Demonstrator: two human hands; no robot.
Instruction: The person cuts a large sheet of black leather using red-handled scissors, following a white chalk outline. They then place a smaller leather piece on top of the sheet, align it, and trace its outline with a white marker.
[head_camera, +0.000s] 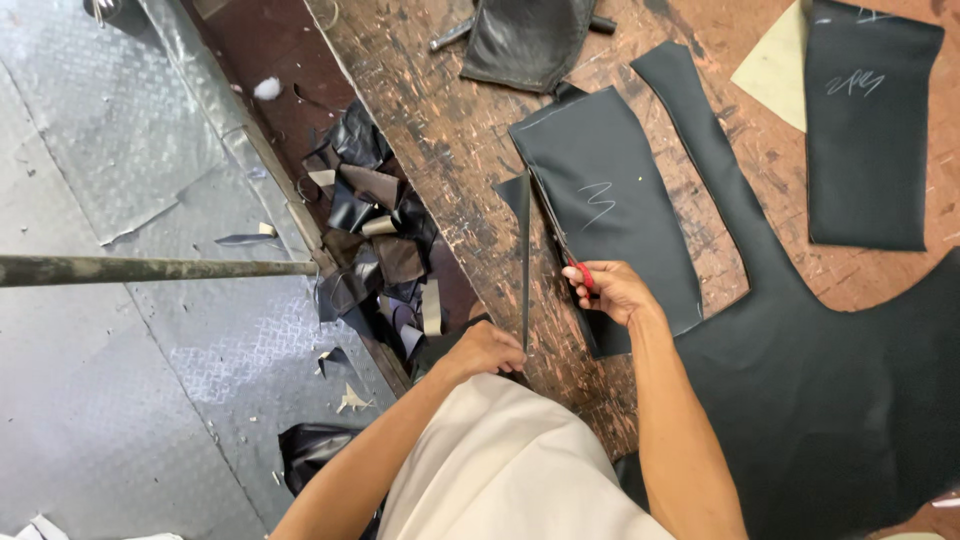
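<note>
Scissors at the edge of a black leather panel

Right hand (612, 290) is closed around the red handles of a pair of scissors (583, 275), whose blades lie along the left edge of a black leather panel (610, 200) on the scarred wooden workbench (450, 130). The panel bears a pale chalk scribble near its middle and a chalk line along its top edge. Left hand (487, 348) is closed on the lower end of a narrow black strip (525, 255), pinching it so that it stands up on edge from the bench, just left of the panel and the scissors. The strip's upper end meets the panel's left corner.

To the right of the panel lies a long curved black offcut that widens into a large black sheet (850, 400) covering the lower right of the bench. Further right, well apart from the hands, a rectangular black piece (868, 130) with chalk marks rests beside a pale yellow pattern card (775, 70). At the top of the bench a dark grey folded piece (525, 40) lies over a metal tool.

Left of the bench, a heap of black and brown leather scraps (375, 230) fills the ledge below its edge. A rusty metal bar (150, 268) runs across above the grey checker-plate floor (120, 380), where a few small scraps are scattered.
</note>
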